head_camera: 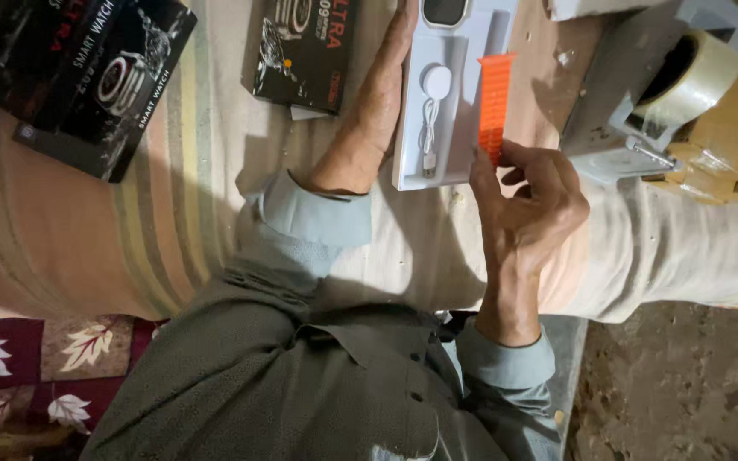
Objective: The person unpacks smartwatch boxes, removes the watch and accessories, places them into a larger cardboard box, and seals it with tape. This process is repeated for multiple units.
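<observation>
we work over a cloth-covered surface (87,213) with pale stripes, which carries everything here. largest on it is the grey tape dispenser (634,94) near its right edge, with a roll of clear tape (698,77) seated in it. toward the left edge lie two black product boxes (87,77), overlapping, and a third black box (305,51) sits nearer the middle of the far edge.

between that box and the dispenser lies the white tray (454,94), a moulded insert that reaches past the top of the view. it holds a smartwatch body (444,10) at its far end, a round white charger with a coiled cable (431,111) in a left pocket, and an orange strap (495,102) in a long slot on its right.

our left hand (369,111) lies flat and open along the tray's left side, steadying it and gripping nothing. our right hand (527,201) is curled at the tray's near right corner, thumb and fingertips pinching the near end of the strap (how firmly, we cannot tell).

the strap looks light, soft and bendy, likely a little grippy; we judge it best taken by its free end. the tray looks thin and easily flexed, so it wants support along an edge.
</observation>
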